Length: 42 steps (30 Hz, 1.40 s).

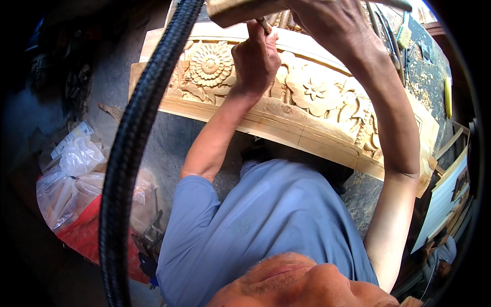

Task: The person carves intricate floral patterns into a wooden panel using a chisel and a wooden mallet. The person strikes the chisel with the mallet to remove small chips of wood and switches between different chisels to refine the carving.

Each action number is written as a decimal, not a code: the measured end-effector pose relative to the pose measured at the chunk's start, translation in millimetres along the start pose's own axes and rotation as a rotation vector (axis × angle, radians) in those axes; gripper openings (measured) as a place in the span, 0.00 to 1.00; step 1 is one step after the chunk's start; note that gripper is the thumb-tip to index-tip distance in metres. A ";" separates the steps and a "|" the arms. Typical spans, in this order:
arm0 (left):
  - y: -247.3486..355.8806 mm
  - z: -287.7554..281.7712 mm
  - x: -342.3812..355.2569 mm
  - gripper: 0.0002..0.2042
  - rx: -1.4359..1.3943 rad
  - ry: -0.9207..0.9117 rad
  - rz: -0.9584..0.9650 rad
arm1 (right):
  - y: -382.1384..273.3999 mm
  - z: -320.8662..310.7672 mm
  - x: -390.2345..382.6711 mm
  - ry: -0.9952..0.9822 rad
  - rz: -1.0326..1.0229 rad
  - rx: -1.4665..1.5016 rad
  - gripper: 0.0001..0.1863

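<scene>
A pale wooden panel (312, 125), carved in relief with flowers and leaves, lies across the bench before me. Over its far middle edge, my left hand (255, 61) is closed round a slim carving chisel (264, 24), whose blade I cannot see. My right hand (319, 18) reaches in from the right at the top of the view and seems to grip a wooden mallet (240, 10), though its fingers are mostly cut off by the frame. The mallet's head is just above the chisel. A round sunflower-like carving (210, 64) shows left of my left hand; a broader blossom (314, 91) lies to its right.
Several tools lie beyond the panel. A brush (404, 37) and wood chips (427, 82) are at the far right, with a yellow object (448, 97) at the bench's edge. A tied clear plastic bag (76, 174) stands at left. A black braided cord (138, 102) crosses the view.
</scene>
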<state>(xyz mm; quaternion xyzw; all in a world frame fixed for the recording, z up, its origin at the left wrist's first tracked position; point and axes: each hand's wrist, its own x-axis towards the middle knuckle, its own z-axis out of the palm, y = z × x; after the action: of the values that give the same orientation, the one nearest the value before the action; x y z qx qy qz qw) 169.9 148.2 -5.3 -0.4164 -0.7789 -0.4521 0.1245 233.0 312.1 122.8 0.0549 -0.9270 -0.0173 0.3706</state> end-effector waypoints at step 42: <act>-4.2 1.4 1.6 0.07 -0.427 -0.017 -0.313 | -2.9 -26.1 2.4 0.168 0.151 0.276 0.23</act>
<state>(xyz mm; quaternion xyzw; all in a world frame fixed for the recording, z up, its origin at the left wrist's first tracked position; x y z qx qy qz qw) 166.0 149.2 -7.7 -0.3117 -0.7217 -0.6164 -0.0442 249.6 309.1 143.1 0.0365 -0.8878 0.1426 0.4360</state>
